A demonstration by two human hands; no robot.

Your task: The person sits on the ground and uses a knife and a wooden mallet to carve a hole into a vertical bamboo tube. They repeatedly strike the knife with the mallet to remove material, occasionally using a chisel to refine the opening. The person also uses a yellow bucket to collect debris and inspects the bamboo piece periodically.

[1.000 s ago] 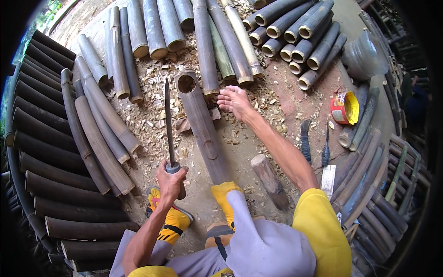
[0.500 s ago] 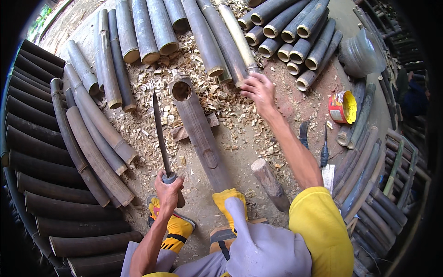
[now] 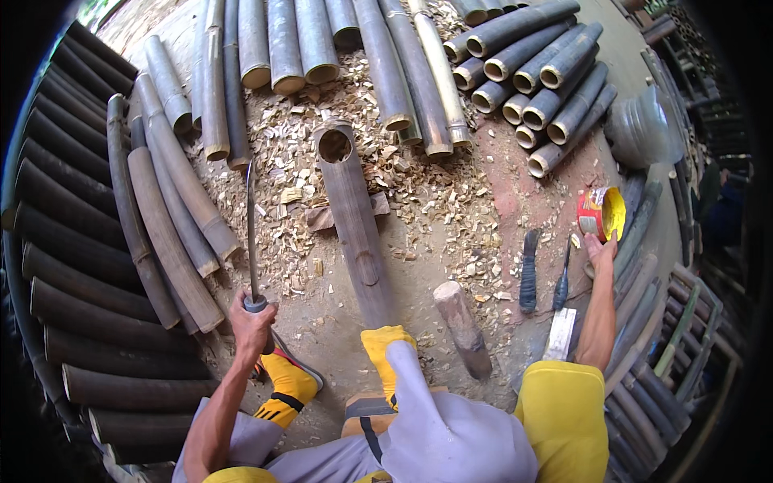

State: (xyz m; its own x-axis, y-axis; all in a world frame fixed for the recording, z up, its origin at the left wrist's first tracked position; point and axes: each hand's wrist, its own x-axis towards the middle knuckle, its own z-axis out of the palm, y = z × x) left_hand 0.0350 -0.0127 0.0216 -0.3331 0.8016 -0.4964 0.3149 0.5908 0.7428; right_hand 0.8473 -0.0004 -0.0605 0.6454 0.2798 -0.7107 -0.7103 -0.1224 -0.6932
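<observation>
My left hand (image 3: pixel 254 320) is closed around the grey-collared handle of a long knife (image 3: pixel 251 217), its thin blade pointing up and away from me. Over on the right, my right hand (image 3: pixel 600 251) has its fingers at the near rim of a red-and-yellow can (image 3: pixel 592 211) that lies tipped on its side, and it seems to grip that rim. Between my arms a thick dark bamboo tube (image 3: pixel 354 233) slopes away from me over a brick (image 3: pixel 320 219). A hole is cut near its far end. My yellow-socked foot (image 3: pixel 385 350) presses its near end.
Wood chips (image 3: pixel 443 193) cover the ground. A short log (image 3: pixel 463 330), a wrapped-handle tool (image 3: pixel 528 274), a slim dark-handled tool (image 3: pixel 561 286) and a pale flat block (image 3: pixel 560 334) lie at the right. Bamboo lengths (image 3: pixel 286 48) surround the work area; a clear plastic container (image 3: pixel 636 129) stands beyond the can.
My right hand has swung from the far bamboo ends to the can at the right. The knife in my left hand has turned more upright. The whole view has shifted.
</observation>
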